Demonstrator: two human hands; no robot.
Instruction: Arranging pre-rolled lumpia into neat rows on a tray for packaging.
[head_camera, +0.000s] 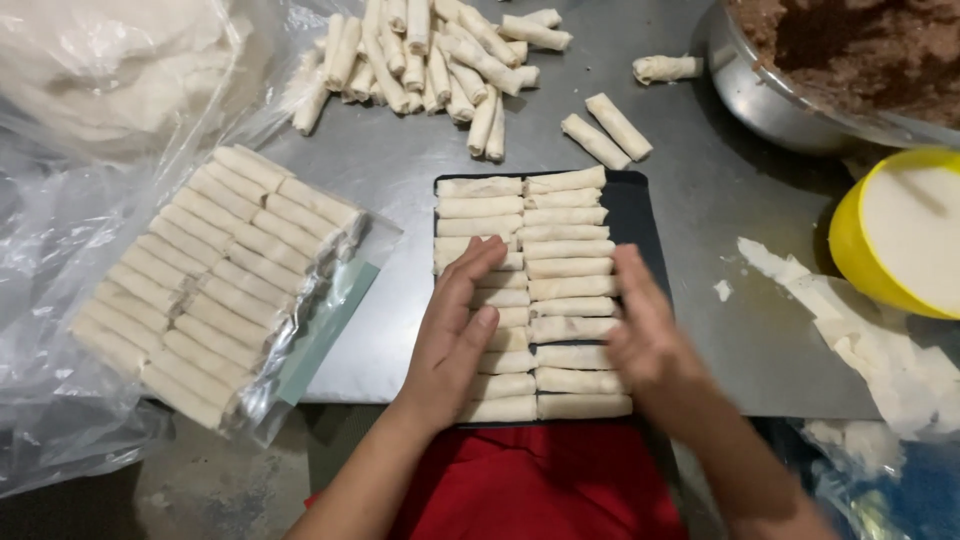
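A black tray (638, 215) at the table's front edge holds two columns of pale spring rolls (565, 268) laid side by side. My left hand (455, 335) lies flat on the left column, fingers together and pointing away from me. My right hand (645, 335), blurred, rests against the right side of the right column, fingers extended. Neither hand grips a roll.
A clear bag of packed rolls (215, 280) lies left of the tray. A loose pile of rolls (430, 60) sits at the back, with two single rolls (605, 130) nearer. A metal bowl of brown filling (850, 60) and a yellow bowl (895, 235) stand right; wrapper scraps (860, 330) lie nearby.
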